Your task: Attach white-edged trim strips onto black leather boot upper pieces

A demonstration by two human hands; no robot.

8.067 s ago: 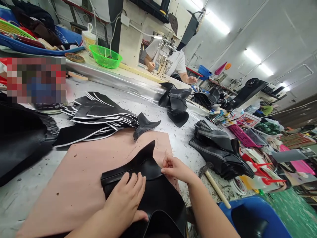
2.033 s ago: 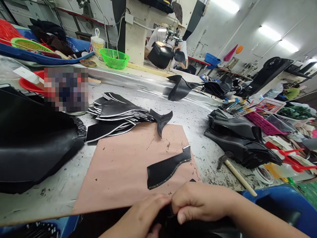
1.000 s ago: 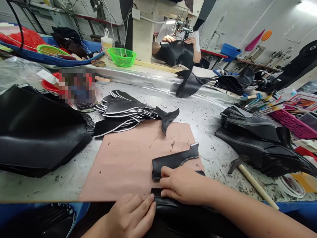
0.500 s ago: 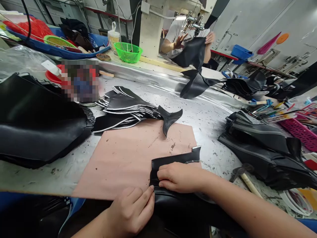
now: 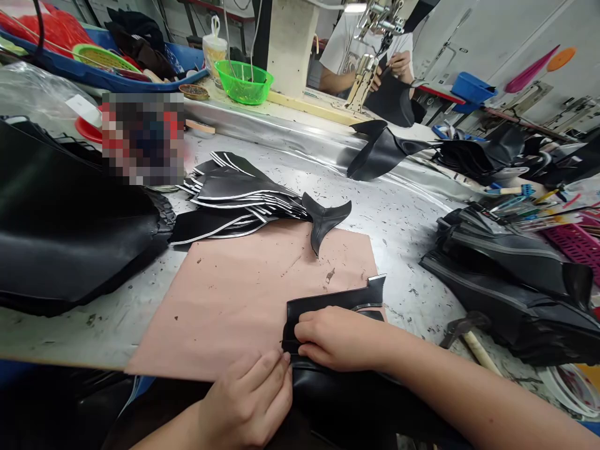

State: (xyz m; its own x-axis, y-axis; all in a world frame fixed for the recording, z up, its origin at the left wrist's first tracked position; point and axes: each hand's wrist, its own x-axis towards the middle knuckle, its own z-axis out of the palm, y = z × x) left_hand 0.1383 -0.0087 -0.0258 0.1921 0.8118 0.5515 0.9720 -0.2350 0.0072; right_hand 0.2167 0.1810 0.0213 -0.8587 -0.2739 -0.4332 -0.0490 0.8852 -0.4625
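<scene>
A black leather piece [image 5: 323,301] lies over the front right of the pinkish board [image 5: 225,300], its lower part hanging toward my lap. My left hand [image 5: 255,390] pinches the piece's left edge between thumb and fingers. On top of the leather, my right hand [image 5: 328,337] presses with curled fingers along a fold or seam; the fingertips' underside is hidden. Beyond the board lies a stack of black leather pieces with white edges [image 5: 244,194], with a small three-pointed black piece [image 5: 325,219] at its right end.
Large black leather pieces [image 5: 75,231] lie at left, more black pieces [image 5: 506,269] at right beside a hammer [image 5: 478,350]. A green basket [image 5: 244,81] stands at the back. Across the table, a person's hands [image 5: 396,65] hold black leather at a sewing machine [image 5: 365,81].
My hands stay nearly in place on the leather piece. The view has shifted slightly. Across the table, the person's hands and black leather have moved down to the sewing machine.
</scene>
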